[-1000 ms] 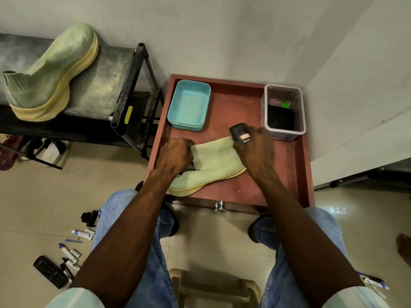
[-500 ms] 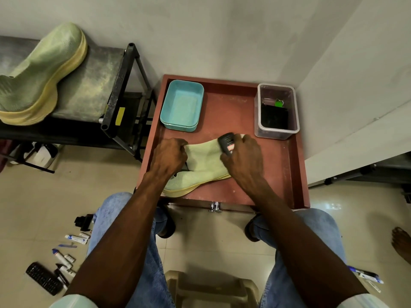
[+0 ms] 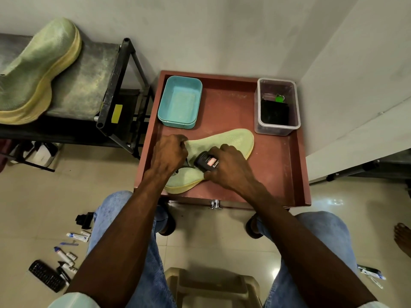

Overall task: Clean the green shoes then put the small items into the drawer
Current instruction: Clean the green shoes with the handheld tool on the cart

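Right hand [image 3: 231, 170] fingers [image 3: 225, 150] curled round a black brush [image 3: 205, 163], pressed on the green shoe [image 3: 224, 143]. Left hand [image 3: 170, 154] fingers clenched on the shoe's collar. Shoe lying on its side near the worktop's [image 3: 273, 174] front edge, toe toward the right. Blue tray [image 3: 180, 102] at the back left corner, clear tub [image 3: 277, 106] at the back right. Second shoe [image 3: 37, 70] on a rack [image 3: 89, 83] to the left. Small items [image 3: 64, 258] scattered on the floor [image 3: 29, 210].

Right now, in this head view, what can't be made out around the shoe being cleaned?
- Shoe opening: covered by the left hand gripping the green shoe.
- Working face of the black applicator: hidden under the right hand and pressed on the shoe.
- Dark contents of the clear container: too dim to identify.
- Drawer front below the handle: out of sight.
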`<state>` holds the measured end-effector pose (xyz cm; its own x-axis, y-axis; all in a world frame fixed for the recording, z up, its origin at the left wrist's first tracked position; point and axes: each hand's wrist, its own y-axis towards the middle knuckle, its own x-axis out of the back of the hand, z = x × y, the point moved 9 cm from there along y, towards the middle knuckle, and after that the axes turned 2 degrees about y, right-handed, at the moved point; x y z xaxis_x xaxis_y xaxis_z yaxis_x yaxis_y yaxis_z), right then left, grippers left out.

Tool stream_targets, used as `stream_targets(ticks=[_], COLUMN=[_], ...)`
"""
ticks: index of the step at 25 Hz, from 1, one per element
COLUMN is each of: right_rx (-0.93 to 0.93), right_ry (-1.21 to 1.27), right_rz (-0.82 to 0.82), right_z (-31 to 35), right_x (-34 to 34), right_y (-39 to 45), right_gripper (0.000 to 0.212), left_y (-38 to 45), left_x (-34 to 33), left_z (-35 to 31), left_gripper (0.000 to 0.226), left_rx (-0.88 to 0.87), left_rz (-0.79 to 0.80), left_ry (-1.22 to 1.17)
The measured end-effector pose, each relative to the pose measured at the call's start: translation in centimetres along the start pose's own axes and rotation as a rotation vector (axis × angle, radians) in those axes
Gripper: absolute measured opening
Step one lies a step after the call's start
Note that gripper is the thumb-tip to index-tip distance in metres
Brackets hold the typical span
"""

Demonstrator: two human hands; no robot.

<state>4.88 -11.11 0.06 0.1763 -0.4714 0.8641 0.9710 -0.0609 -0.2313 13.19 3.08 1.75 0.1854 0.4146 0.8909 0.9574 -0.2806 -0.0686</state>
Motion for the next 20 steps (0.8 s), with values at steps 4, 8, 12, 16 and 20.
stream_targets(ticks=[4,8,12,16,20], right_rx=[-0.31,-0.045,-0.316,-0.071,-0.241], right_ry=[-0.164,0.063,-0.113,0.012,-0.048], right_rz=[-0.38,0.031,-0.363,-0.051,-0.286], right_z=[-6.3,-0.1,-6.1,-0.2,-4.7], right_x=[6.2,-0.3,6.1,0.3,4.5], right_y=[-0.8,-0.2,-0.3,0.0,0.3], right_gripper=[0.059,0.056,0.062,0.06,0.063], left_y=[0.0,-0.1,-0.1,0.0,0.2], left_x=[0.2,0.2,0.2,0.2,0.3], left_z=[0.1,0.2,0.1,0.1,0.1], left_gripper=[0.028,0.031,0.03,0.03,0.032], left_rx=[0.01,0.036,0.036,0.03,0.014], left_rz=[-0.023,-0.014,-0.002,-0.005,-0.002], left_ry=[0.005,-0.006,-0.011,0.006,0.017])
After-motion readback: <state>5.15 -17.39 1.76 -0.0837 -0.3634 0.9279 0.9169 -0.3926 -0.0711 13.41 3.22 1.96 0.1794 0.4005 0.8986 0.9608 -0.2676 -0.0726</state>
